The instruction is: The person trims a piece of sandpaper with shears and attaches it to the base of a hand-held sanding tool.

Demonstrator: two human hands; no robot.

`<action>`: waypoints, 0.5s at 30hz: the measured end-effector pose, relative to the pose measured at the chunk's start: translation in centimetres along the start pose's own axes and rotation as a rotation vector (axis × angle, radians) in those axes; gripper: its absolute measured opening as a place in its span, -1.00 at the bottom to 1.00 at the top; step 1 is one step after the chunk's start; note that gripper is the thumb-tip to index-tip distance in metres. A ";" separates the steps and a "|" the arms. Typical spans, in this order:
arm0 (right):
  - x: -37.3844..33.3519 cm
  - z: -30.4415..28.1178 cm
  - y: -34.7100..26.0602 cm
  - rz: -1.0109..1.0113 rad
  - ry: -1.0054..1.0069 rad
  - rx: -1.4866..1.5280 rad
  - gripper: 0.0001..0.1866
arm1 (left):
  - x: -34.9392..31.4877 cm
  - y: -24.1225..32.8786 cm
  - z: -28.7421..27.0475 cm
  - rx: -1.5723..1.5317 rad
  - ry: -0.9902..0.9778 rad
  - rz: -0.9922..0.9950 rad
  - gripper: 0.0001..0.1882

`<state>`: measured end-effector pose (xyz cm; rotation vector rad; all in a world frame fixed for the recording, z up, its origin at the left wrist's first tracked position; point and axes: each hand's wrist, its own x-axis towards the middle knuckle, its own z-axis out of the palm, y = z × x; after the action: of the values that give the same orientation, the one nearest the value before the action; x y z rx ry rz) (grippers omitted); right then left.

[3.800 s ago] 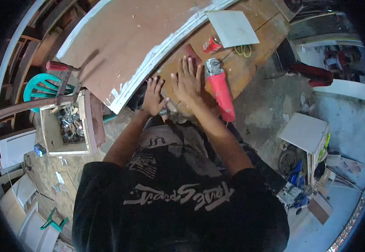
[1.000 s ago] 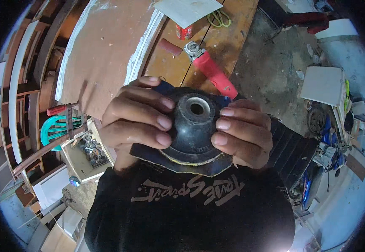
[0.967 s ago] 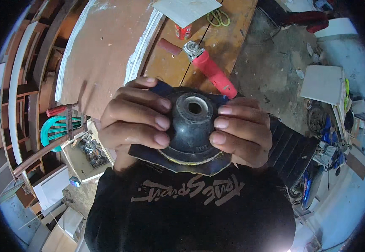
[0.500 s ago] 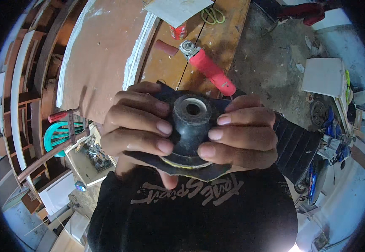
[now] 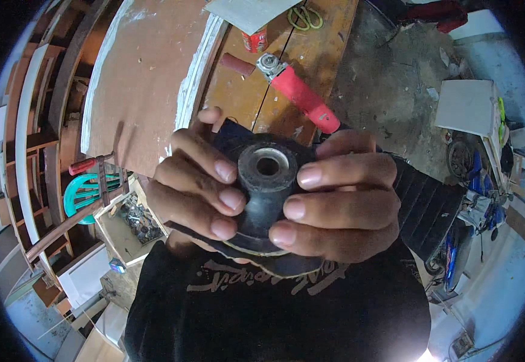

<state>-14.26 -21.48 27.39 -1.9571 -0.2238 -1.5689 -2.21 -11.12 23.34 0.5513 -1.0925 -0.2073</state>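
In front of my chest I hold a black rubber backing pad [image 5: 262, 208], its round hub with a metal-lined hole facing up. Behind its flange lies a dark, ragged-edged sheet [image 5: 274, 264], which looks like sandpaper; its far side is hidden. The fingers of my left hand [image 5: 196, 181] press on the hub's left side, with the index finger raised somewhat. My right hand [image 5: 347, 196] grips from the right, fingertips against the hub. Both thumbs are mostly hidden under the sheet. Beyond my hands, a red angle grinder [image 5: 298, 93] with a bare spindle rests on the wooden table.
On the table [image 5: 226, 90] lie a reddish-brown sandpaper piece [image 5: 237, 64], a red can [image 5: 254, 41] and green-handled scissors [image 5: 304, 18]. A large brown panel [image 5: 147, 78] leans left of it. A box of hardware [image 5: 117, 229] stands lower left, a motorbike [image 5: 455, 241] at the right.
The pad has tilted and shifted slightly down and left. My left fingers have moved on the hub, the index finger lifting away; the left thumb tip has slid under the sheet.
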 end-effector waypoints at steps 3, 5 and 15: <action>0.2 0.3 0.1 0.044 0.029 0.101 -0.88 | 0.4 -0.2 -2.1 0.004 -0.088 -0.005 -0.93; 0.2 1.6 -0.2 0.058 0.090 0.033 -0.90 | 0.6 -0.1 -2.8 -0.017 -0.191 -0.024 -0.92; -0.8 0.4 -0.4 -0.040 0.108 -0.040 -0.83 | 2.3 -0.2 -1.6 0.105 -0.189 0.039 -0.92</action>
<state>-14.32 -20.78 26.74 -1.9024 -0.1900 -1.7114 0.32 -11.76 24.46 0.6128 -1.3023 -0.1709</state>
